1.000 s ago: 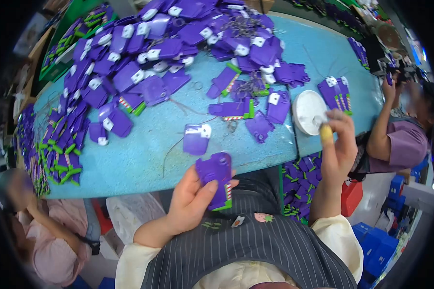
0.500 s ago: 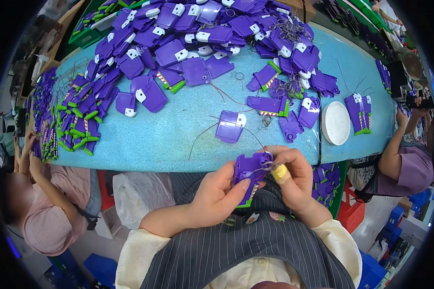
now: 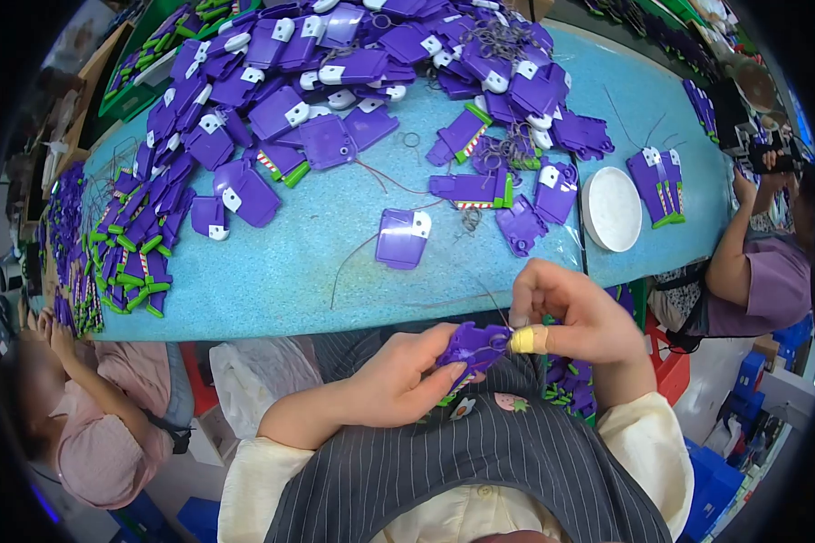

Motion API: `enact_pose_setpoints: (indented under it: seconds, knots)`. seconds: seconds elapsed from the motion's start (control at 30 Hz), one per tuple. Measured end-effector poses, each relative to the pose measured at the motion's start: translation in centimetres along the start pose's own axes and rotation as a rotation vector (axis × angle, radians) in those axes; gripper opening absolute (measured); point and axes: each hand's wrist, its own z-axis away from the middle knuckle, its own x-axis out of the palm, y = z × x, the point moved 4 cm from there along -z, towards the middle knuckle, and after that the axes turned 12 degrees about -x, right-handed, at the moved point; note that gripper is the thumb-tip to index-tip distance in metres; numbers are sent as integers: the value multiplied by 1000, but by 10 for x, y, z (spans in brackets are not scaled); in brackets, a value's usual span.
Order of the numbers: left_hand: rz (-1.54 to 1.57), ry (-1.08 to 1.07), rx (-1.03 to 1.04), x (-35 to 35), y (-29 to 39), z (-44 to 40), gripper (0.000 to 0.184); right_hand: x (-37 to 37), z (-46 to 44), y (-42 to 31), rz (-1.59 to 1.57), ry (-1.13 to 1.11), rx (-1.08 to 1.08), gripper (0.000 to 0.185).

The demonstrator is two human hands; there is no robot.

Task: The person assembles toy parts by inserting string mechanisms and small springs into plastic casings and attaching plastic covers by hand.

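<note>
My left hand (image 3: 394, 376) is closed around a purple plastic shell piece (image 3: 475, 347) with a green end and a red-and-white striped edge, its hollow side facing up. At the piece's right corner, my right hand (image 3: 584, 317) pinches a thin dark wire (image 3: 493, 300) between thumb and index finger. Yellow tape (image 3: 528, 340) wraps the right thumb. What lies directly under the fingertips is hidden. On the table ahead lies a purple panel with a white corner (image 3: 402, 239), a thin wire beside it.
A large heap of purple panels (image 3: 276, 113) covers the table's (image 3: 290, 281) far side, with striped green-ended pieces (image 3: 136, 271) at left. Metal rings (image 3: 498, 43) lie on the heap. A white bowl (image 3: 612, 210) stands right. Co-workers sit at both sides.
My right hand has turned over and its fingers have curled at the corner of the piece. My left hand has tilted the piece and lowered it slightly. The view has shifted.
</note>
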Motion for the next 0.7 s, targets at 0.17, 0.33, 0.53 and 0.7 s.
enact_pose_setpoints:
  seconds: [0.17,0.33,0.53,0.7]
  knots:
    - [-221,-33,8,5,10,1,20,2,3,11,-76,-385,203,21]
    - [-184,-138,19,2,10,2,23,9,-3,35,-526,-315,229,24]
    - [570,-58,39,-5,-9,3,37,28,-10,49,-666,23,49,37]
    - [352,513,268,-14,-18,3,37,40,-17,37,400,190,-472,32]
